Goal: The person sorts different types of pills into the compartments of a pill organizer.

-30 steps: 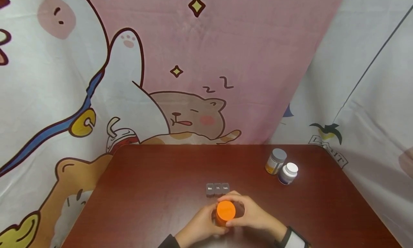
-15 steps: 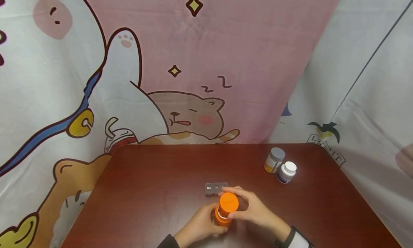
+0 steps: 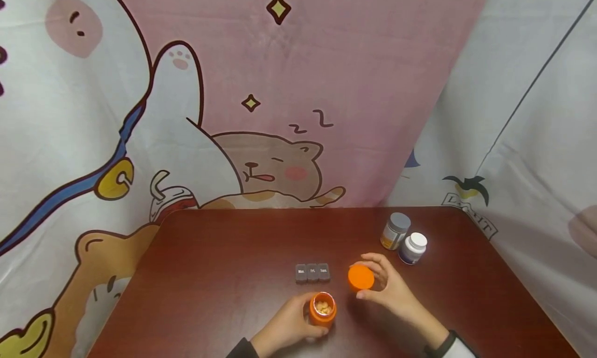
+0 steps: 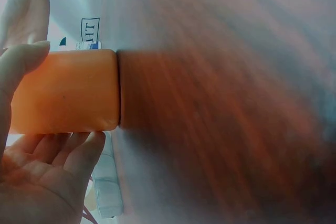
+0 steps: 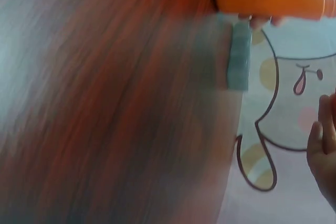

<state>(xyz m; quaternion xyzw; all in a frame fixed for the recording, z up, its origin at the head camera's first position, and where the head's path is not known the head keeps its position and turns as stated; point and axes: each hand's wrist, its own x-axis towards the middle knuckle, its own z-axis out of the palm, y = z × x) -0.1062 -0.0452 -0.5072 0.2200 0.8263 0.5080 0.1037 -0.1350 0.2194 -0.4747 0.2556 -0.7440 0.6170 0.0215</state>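
My left hand (image 3: 291, 319) grips an orange pill bottle (image 3: 323, 316), thumb on one side and fingers on the other. Pale tablets (image 3: 323, 308) show through its uncapped mouth. In the left wrist view the bottle (image 4: 68, 92) stands with its base at the tabletop. To its right, my right hand (image 3: 389, 290) pinches the round orange cap (image 3: 361, 277) by its edge, above the table. Only part of that hand (image 5: 324, 156) enters the right wrist view. Just beyond the bottle lies a grey pill organizer (image 3: 312, 273) with three lidded compartments, two labelled Mon. and Fri.
At the back right of the dark red table (image 3: 224, 254) stand a grey-lidded bottle (image 3: 395, 231) and a white bottle (image 3: 413, 248), side by side. A cartoon-printed cloth (image 3: 364, 88) hangs behind the table and along its sides.
My right hand has lifted the cap off the bottle and carried it to the right. The bottle's mouth and the tablets are now exposed. My left hand has stayed around the bottle.
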